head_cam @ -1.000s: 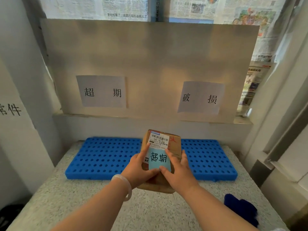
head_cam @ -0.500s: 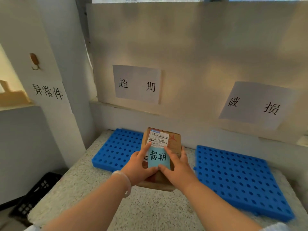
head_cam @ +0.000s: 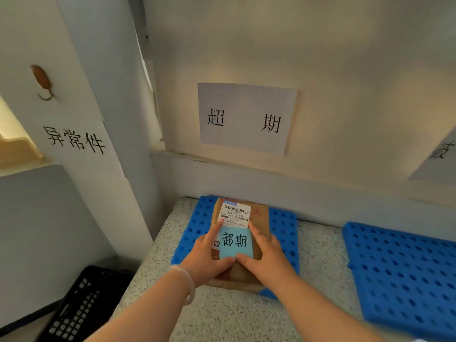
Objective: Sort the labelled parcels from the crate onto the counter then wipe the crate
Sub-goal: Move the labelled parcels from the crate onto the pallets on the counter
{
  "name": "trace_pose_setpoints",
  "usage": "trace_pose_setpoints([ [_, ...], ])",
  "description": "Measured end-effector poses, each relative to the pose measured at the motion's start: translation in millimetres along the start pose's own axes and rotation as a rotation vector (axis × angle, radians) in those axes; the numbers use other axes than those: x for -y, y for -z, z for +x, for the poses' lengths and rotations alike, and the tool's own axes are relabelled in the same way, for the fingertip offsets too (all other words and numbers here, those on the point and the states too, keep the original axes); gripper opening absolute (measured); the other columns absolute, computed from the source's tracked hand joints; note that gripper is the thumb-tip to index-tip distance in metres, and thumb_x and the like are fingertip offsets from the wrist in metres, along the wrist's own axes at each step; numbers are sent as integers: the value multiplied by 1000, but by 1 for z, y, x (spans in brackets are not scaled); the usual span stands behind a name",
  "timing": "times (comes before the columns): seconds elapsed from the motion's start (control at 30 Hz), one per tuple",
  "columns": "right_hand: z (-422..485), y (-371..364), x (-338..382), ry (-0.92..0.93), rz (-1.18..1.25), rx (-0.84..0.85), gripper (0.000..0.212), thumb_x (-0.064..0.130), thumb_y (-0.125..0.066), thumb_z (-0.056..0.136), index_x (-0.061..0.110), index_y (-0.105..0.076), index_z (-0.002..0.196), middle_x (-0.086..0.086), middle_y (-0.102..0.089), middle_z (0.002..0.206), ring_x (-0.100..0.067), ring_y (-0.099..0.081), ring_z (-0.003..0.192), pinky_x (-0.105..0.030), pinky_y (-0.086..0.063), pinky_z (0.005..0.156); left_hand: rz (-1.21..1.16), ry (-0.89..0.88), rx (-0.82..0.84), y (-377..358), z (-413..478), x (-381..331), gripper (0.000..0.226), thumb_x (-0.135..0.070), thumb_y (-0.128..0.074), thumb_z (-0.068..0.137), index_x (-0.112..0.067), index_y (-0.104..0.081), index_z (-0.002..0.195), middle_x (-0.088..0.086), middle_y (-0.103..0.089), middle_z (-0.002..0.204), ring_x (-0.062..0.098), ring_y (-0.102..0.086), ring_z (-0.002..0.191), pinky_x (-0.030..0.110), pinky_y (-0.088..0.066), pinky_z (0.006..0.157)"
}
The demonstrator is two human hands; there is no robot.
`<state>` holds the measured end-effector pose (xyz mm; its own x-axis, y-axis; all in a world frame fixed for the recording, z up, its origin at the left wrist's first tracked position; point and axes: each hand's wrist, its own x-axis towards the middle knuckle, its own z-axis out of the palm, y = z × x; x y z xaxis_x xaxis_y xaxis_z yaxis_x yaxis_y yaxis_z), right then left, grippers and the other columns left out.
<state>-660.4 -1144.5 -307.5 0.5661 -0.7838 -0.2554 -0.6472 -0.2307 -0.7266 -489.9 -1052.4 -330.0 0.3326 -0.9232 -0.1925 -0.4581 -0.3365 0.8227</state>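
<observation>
A brown cardboard parcel [head_cam: 259,218] with a white barcode label and a light blue note reading 超期 is over the left blue perforated mat [head_cam: 195,223] on the speckled counter [head_cam: 222,317]. My left hand [head_cam: 204,257] grips its left side, thumb on the blue note. My right hand [head_cam: 266,257] grips its right side, thumb at the note's lower edge. A black crate [head_cam: 81,307] stands on the floor at the lower left, below the counter.
A paper sign reading 超期 [head_cam: 244,119] hangs on the back board above the left mat. A second blue mat [head_cam: 404,275] lies to the right, under a partly seen sign [head_cam: 441,154]. A white pillar labelled 异常件 [head_cam: 74,141] with a hook stands at the left.
My view and both hands have shifted left with the parcel. The parcel has gone from above the gap between the mats to over the left mat, under the 超期 sign.
</observation>
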Motion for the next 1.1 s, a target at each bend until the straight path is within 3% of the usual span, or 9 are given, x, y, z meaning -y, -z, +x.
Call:
trace_pose_setpoints([
  [0.1, 25, -31, 12, -26, 2, -4, 88, 54, -68, 84, 59, -6, 146, 2, -12, 157, -18, -27, 141, -37, -37, 112, 4, 20, 56, 24, 19, 31, 96, -71, -68, 63, -77, 0, 131, -8, -38, 138, 9, -47, 124, 35, -44, 106],
  [0.23, 55, -63, 21, -99, 7, 4, 87, 54, -66, 85, 63, -3, 145, 0, 8, 163, -24, -13, 149, -42, -31, 116, 7, 50, 134, 50, 49, 62, 103, -47, -77, 76, -59, -2, 145, -7, -33, 130, 13, -46, 120, 33, -45, 105],
  [0.4, 93, -84, 22, -140, -2, 4, 83, 52, -66, 86, 57, -10, 148, 5, -1, 160, -19, -20, 145, -37, -35, 114, 6, 20, 211, 64, 86, 93, 112, -65, -76, 59, -67, 0, 141, -2, -34, 140, 14, -51, 121, 37, -49, 102],
  [0.47, 106, -91, 20, -156, 9, 11, 82, 51, -66, 87, 58, -10, 147, 5, -3, 159, -17, -21, 144, -35, -36, 113, 13, 28, 237, 66, 99, 102, 112, -62, -76, 63, -63, 1, 144, -2, -31, 141, 12, -48, 122, 35, -47, 104],
  [0.6, 132, -101, 14, -171, -36, 23, 84, 58, -64, 84, 71, 0, 137, 10, 7, 160, -19, -15, 146, -40, -33, 115, 3, 43, 243, 67, 124, 121, 108, -52, -78, 73, -56, 1, 147, -4, -31, 139, 9, -47, 120, 24, -46, 101],
  [0.77, 178, -96, 19, -175, -80, 11, 84, 59, -64, 83, 69, -3, 141, 10, 7, 159, -22, -16, 145, -42, -30, 116, -53, 34, 221, 79, 166, 125, 104, -39, -79, 79, -47, -4, 150, -3, -27, 135, -5, -47, 103, -2, -40, 73],
  [0.87, 203, -92, 22, -171, -82, -1, 85, 57, -65, 84, 64, -6, 144, 6, 5, 160, -23, -17, 146, -43, -29, 117, -54, 24, 207, 86, 190, 124, 103, -37, -80, 78, -50, -6, 149, -1, -27, 135, -10, -45, 97, 0, -41, 73],
  [0.97, 218, -90, 25, -171, -72, -13, 85, 57, -65, 84, 63, -7, 145, 5, 4, 160, -22, -16, 146, -43, -27, 118, -36, 15, 200, 93, 206, 123, 103, -40, -81, 75, -56, -6, 145, 1, -30, 137, 2, -48, 105, 12, -41, 91],
  [1.1, 224, -89, 25, -174, -58, -10, 84, 56, -66, 84, 63, -8, 145, 5, 5, 160, -22, -14, 147, -43, -26, 119, 0, 16, 203, 97, 212, 119, 103, -41, -82, 74, -59, -6, 141, -1, -29, 135, 9, -50, 108, 23, -46, 95],
])
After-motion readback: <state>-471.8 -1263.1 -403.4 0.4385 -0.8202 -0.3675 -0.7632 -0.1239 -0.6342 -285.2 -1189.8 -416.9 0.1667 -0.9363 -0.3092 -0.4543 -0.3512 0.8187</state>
